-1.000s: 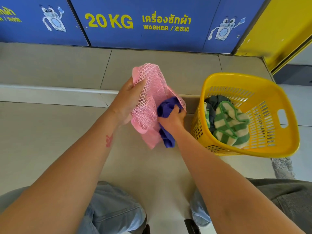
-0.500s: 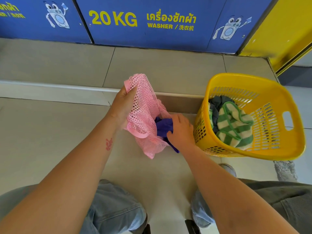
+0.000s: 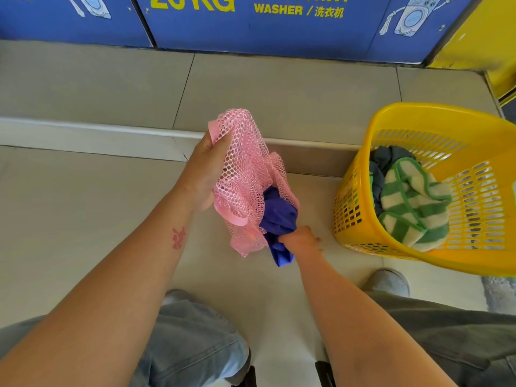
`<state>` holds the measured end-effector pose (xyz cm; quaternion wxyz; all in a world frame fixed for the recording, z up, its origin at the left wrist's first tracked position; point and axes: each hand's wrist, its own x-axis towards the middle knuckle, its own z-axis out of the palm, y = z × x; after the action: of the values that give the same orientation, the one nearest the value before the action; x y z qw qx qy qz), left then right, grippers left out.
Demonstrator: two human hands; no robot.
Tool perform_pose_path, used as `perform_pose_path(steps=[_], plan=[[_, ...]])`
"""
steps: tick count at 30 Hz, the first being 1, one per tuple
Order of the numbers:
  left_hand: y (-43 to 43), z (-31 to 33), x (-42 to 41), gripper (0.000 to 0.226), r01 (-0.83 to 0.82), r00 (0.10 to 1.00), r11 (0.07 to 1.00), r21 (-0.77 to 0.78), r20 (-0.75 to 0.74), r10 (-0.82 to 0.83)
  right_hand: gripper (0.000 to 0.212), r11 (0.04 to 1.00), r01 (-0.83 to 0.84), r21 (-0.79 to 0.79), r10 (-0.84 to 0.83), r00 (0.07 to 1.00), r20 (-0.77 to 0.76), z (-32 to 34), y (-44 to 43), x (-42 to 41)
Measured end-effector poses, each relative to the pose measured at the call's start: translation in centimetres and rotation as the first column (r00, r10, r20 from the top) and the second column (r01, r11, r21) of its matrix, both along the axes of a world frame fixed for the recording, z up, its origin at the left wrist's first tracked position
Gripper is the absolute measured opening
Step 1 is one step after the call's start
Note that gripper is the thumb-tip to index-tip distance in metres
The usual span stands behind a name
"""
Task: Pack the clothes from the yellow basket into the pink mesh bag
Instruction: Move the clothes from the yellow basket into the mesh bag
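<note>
My left hand point(image 3: 205, 171) grips the top edge of the pink mesh bag point(image 3: 245, 174) and holds it up above the floor. A blue-purple garment point(image 3: 277, 216) sits partly in the bag's mouth, with its lower end hanging out below. My right hand point(image 3: 300, 240) grips that lower part of the garment from the right. The yellow basket point(image 3: 435, 255) stands tilted on the floor at the right. In it lie a green-and-cream striped cloth point(image 3: 410, 202) and a dark grey garment point(image 3: 382, 163).
Blue washer panels point(image 3: 268, 29) line the wall ahead, above a raised tiled step point(image 3: 111, 129). A yellow panel point(image 3: 480, 34) is at the far right. My knees in jeans point(image 3: 192, 339) and a shoe point(image 3: 389, 282) are near the bottom, beside grey-green fabric point(image 3: 446, 336).
My right hand has slid down from the bag's mouth to the garment's hanging end. The bag hangs longer and lower, and the view has tipped down.
</note>
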<state>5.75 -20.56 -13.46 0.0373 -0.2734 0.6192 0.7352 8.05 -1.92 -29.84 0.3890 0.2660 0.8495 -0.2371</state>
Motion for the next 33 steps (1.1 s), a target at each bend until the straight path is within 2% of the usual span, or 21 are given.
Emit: perform_pose_path(steps=[2, 4, 5, 7, 9, 11, 13, 14, 16, 17, 19, 20, 22, 24, 27, 30, 33], plan=[[-0.3, -0.4, 0.0, 0.022, 0.021, 1.0, 0.999, -0.043, 0.015, -0.021, 0.036, 0.999, -0.005, 0.039, 0.009, 0.995, -0.101, 0.1, -0.3, -0.2], [-0.4, -0.9, 0.1, 0.029, 0.054, 0.998, 0.993, -0.108, 0.042, -0.05, 0.035, 0.999, 0.021, 0.038, -0.008, 0.95, -0.311, 1.3, -0.5, -0.8], [-0.3, -1.1, 0.2, 0.029, 0.082, 0.996, 0.986, -0.144, 0.054, -0.075, 0.035, 0.999, 0.05, -0.008, -0.048, 0.903, -0.426, 2.3, -0.7, -1.3], [0.0, -1.3, 0.5, 0.028, 0.143, 0.989, 0.971, -0.19, 0.067, -0.133, 0.03, 0.975, 0.078, -0.208, -0.188, 0.79, -0.583, 4.1, -1.2, -2.4], [0.5, -1.3, 0.6, 0.03, 0.177, 0.983, 0.964, -0.199, 0.075, -0.166, 0.029, 0.92, -0.007, -0.391, -0.271, 0.71, -0.65, 5.6, -2.0, -3.2], [1.0, -1.2, 0.5, 0.026, 0.196, 0.98, 0.961, -0.193, 0.064, -0.187, 0.037, 0.867, -0.113, -0.486, -0.285, 0.688, -0.668, 6.0, -3.3, -3.8], [1.5, -0.8, 0.4, 0.017, 0.199, 0.98, 0.965, -0.168, 0.037, -0.196, 0.046, 0.817, -0.215, -0.535, -0.222, 0.739, -0.636, 5.6, -4.8, -4.2], [1.6, -0.6, 0.3, 0.017, 0.192, 0.981, 0.969, -0.154, 0.024, -0.19, 0.05, 0.791, -0.282, -0.543, -0.139, 0.782, -0.608, 4.9, -5.4, -4.4], [1.4, -0.2, 0.2, 0.019, 0.165, 0.986, 0.976, -0.14, 0.003, -0.166, 0.052, 0.748, -0.442, -0.496, 0.148, 0.838, -0.525, 2.8, -5.8, -4.0], [1.0, 0.0, 0.1, 0.023, 0.146, 0.989, 0.979, -0.142, -0.005, -0.148, 0.052, 0.744, -0.52, -0.42, 0.325, 0.83, -0.453, 1.8, -5.3, -3.6], [0.1, 0.4, -0.1, 0.029, 0.088, 0.995, 0.984, -0.157, -0.027, -0.094, 0.054, 0.741, -0.654, -0.152, 0.615, 0.752, -0.238, 0.5, -3.3, -2.9], [-0.5, 0.5, -0.1, 0.028, 0.05, 0.997, 0.985, -0.164, -0.042, -0.057, 0.057, 0.72, -0.693, -0.026, 0.684, 0.716, -0.141, 0.3, -2.1, -2.7], [-1.4, 0.7, 0.1, 0.022, -0.022, 0.998, 0.985, -0.168, -0.06, 0.012, 0.066, 0.693, -0.712, 0.112, 0.72, 0.691, -0.061, 0.6, -0.2, -2.7], [-1.8, 0.9, 0.3, 0.019, -0.072, 0.996, 0.982, -0.173, -0.063, 0.062, 0.067, 0.686, -0.708, 0.17, 0.726, 0.682, -0.086, 1.6, 0.7, -2.9], [-1.5, 0.9, 0.6, 0.025, -0.041, 0.998, 0.974, -0.224, -0.052, 0.03, 0.063, 0.677, -0.696, 0.237, 0.735, 0.652, -0.187, 3.3, 0.9, -3.1], [-0.5, 0.8, 1.2, 0.027, 0.043, 0.998, 0.964, -0.263, -0.027, -0.052, 0.063, 0.631, -0.706, 0.32, 0.775, 0.564, -0.284, 5.6, 0.7, -3.3], [1.0, 0.9, 1.8, 0.031, 0.099, 0.994, 0.952, -0.29, -0.013, -0.107, 0.066, 0.654, -0.712, 0.256, 0.734, 0.516, -0.441, 8.9, 0.9, -3.2]])
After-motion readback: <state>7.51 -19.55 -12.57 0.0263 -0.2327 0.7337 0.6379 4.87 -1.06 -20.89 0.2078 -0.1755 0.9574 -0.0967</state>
